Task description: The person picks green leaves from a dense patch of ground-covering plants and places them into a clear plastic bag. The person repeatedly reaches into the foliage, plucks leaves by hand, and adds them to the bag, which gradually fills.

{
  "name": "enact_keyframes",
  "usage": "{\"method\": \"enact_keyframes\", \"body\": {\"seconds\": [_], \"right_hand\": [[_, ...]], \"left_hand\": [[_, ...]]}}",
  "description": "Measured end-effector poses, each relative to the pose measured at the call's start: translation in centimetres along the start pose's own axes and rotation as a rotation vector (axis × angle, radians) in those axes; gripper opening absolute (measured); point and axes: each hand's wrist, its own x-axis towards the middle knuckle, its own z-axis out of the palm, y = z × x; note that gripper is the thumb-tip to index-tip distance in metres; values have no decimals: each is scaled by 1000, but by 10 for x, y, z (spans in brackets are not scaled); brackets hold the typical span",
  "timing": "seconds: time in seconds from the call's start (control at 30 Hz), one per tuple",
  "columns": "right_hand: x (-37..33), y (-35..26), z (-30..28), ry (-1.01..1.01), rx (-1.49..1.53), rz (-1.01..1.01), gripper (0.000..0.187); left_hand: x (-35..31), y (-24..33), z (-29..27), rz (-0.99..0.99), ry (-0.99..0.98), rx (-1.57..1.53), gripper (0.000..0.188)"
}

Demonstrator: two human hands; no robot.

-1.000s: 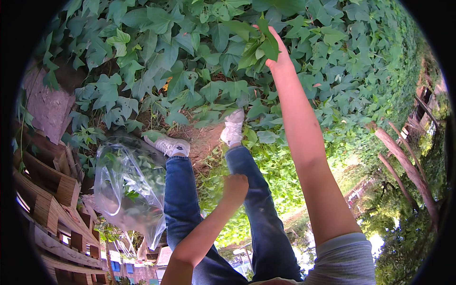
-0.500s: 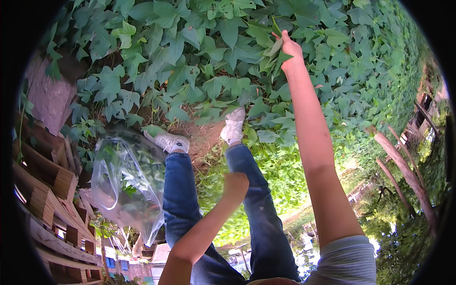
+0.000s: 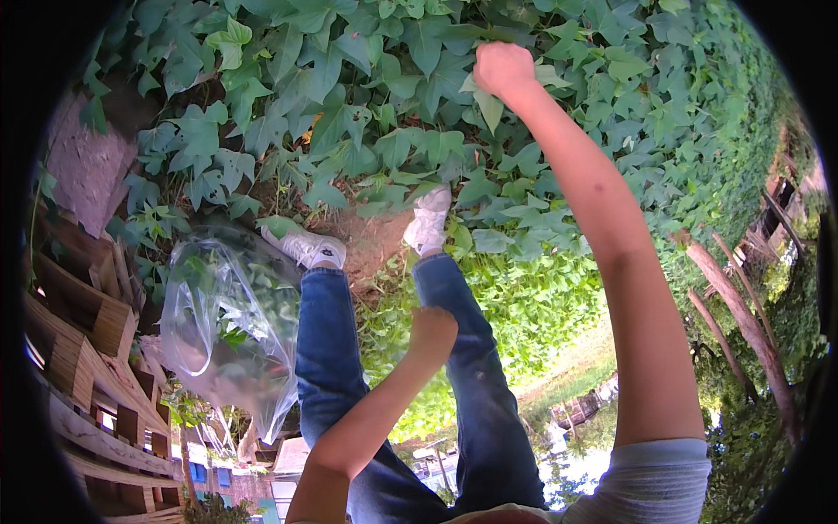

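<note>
Up in the green vines (image 3: 428,52), my right hand (image 3: 504,68) is closed around a bunch of picked-looking leaves (image 3: 489,108). Their pale undersides stick out below and beside the fist, while the fingertips are hidden. My left hand (image 3: 434,335) rests against the inner side of my right knee, its back toward me; its fingers are out of sight. By my left foot stands a clear plastic bag (image 3: 229,323) with green leaves inside.
Wooden pallets (image 3: 87,349) and a flat grey slab (image 3: 85,162) lie along the left. Between my white shoes (image 3: 428,220) shows bare brown soil (image 3: 375,240). Cut branches (image 3: 742,323) lean at the right. The vines spread across the far side.
My right hand has shifted left and slightly farther into the vines, turning so its back faces up, still holding the leaves. My left hand has stayed on the knee.
</note>
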Motion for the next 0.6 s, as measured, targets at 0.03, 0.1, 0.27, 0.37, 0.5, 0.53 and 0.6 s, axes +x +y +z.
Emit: {"method": "enact_keyframes", "body": {"seconds": [0.03,0.1,0.27,0.37,0.5,0.53,0.6], "right_hand": [[3,-3,-6,46,111,88,28],[-3,-8,-5,242,512,320,26],[-26,4,21,217,599,392,25],[-12,9,-12,-16,-5,-56,24],[4,37,-15,-30,-203,-394,19],[3,42,-18,-19,-234,-456,18],[1,47,-19,-143,-307,-632,19]], "left_hand": [[1,1,0,-8,9,0,11],[0,2,1,-20,-5,-20,11],[2,1,-3,-43,-87,-114,13],[0,1,-6,-1,-62,-65,10],[-1,2,-12,21,-184,-98,13],[0,2,-12,26,-222,-92,16],[2,4,-10,33,-269,-78,20]]}}
